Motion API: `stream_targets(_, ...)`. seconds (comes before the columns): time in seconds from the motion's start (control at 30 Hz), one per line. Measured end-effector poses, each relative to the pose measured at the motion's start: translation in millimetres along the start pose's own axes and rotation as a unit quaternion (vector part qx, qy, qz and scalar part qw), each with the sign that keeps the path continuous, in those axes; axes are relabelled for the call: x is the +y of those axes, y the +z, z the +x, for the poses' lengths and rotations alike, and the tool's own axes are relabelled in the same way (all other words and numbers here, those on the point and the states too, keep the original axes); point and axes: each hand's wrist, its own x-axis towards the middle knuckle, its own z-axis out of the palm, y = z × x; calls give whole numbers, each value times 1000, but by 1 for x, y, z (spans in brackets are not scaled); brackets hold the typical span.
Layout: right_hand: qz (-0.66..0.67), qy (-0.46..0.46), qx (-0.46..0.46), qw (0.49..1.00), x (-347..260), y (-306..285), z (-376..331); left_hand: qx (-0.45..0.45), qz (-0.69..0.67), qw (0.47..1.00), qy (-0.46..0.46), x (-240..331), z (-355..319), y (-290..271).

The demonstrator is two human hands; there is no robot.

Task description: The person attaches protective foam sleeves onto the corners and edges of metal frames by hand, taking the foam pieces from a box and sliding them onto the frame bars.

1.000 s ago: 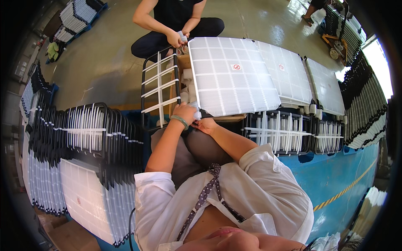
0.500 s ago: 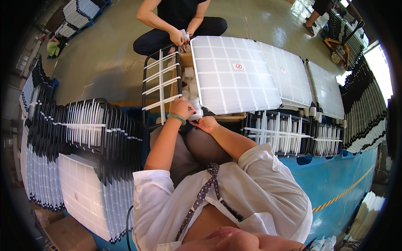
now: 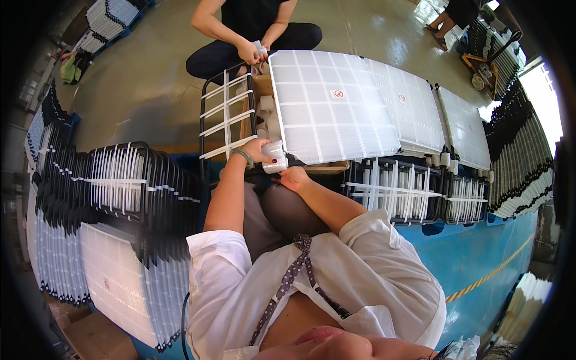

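Note:
My left hand (image 3: 257,150), with a bracelet at the wrist, grips a short white roll (image 3: 275,164) at the near left corner of a white panel (image 3: 330,108). Thin white strips cross the panel in a grid, and a small red-marked label sits on it. Just below the roll is my right hand (image 3: 294,178), its fingers bent in at the panel's black corner; what they pinch is hidden. Left of the panel lies a black frame (image 3: 203,129) with white straps. Between them, a wooden box (image 3: 264,87) holds several white rolls (image 3: 272,126).
Opposite, a co-worker (image 3: 255,30) crouches with both hands on a white roll at the panel's far corner. More white panels (image 3: 408,102) extend rightward over strapped black frames (image 3: 393,189). Stacked frames (image 3: 120,180) stand at left. A pallet jack (image 3: 482,69) and another person's legs (image 3: 441,30) are far right.
My left hand has shifted slightly and now wraps round the white roll, which shows more fully. The view has moved a little. At far right the other person's legs have stepped left.

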Motion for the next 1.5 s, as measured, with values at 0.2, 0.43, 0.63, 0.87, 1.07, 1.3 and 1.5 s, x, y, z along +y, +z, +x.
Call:
stream_targets(0.2, 12, -31, 12, 999, 0, -2, -1, 91, 140, 982, 92, 2, -2, 5)
stream_targets(0.43, -22, -46, -49, 998, -6, 4, -20, 161, 150, 969, 111, 25, -26, 13)
stream_targets(0.63, 33, -56, -58, 996, -7, 9, -32, 229, 164, 953, 111, 45, -44, 23)
stream_targets(0.87, -5, -81, -15, 997, -10, 15, -30, 276, 117, 944, 135, 54, -64, 39)
stream_targets(1.07, -13, -75, -38, 996, -10, 16, -31, 330, 57, 930, 155, 46, -73, 47)
stream_targets(1.3, 3, -88, -41, 995, -12, 14, -30, 309, -27, 937, 162, 45, -85, 58)
stream_targets(1.5, 73, -44, -49, 995, -13, 16, -34, 306, 145, 926, 165, 44, -86, 75)
